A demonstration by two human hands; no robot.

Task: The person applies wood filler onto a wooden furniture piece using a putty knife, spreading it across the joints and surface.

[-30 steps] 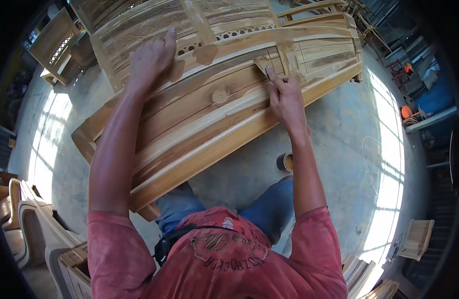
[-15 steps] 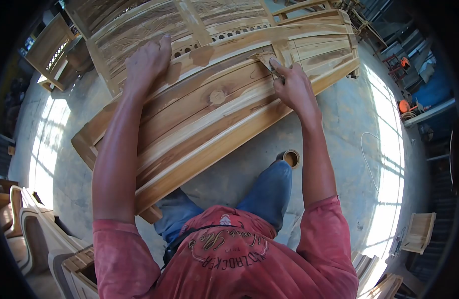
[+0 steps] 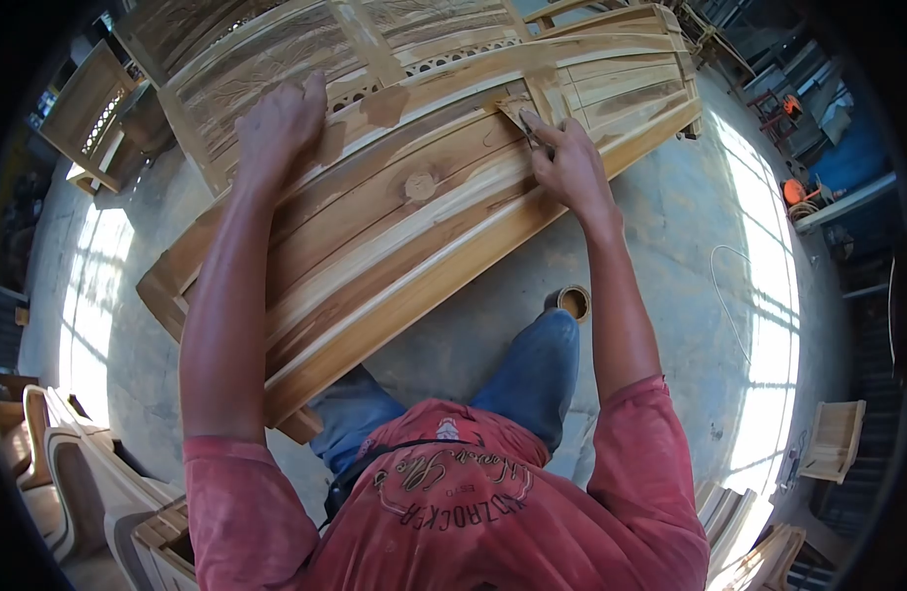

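Observation:
My right hand (image 3: 573, 169) is closed around a putty knife (image 3: 522, 116). Its broad blade, smeared with brownish paste, touches or nearly touches the slats of a wooden bench seat (image 3: 374, 236), close to a cross strip (image 3: 546, 95). My left hand (image 3: 281, 120) is curled at the far side of the seat, near the carved back panel (image 3: 276, 57). Its fingertips are hidden, so I cannot tell what they hold. A round pale knot (image 3: 420, 185) marks the slats between my hands. Darker patches stain the far rail (image 3: 382, 106).
An open can (image 3: 572, 303) with brown contents stands on the concrete floor by my knee. Wooden furniture parts (image 3: 89, 463) are stacked at the lower left. A small wooden piece (image 3: 834, 441) sits at right, and a thin cable (image 3: 729, 295) lies on the floor.
My view has shifted slightly, so the bench appears a little higher and further left. Both hands keep nearly the same places on it, and the putty knife stays in my right hand.

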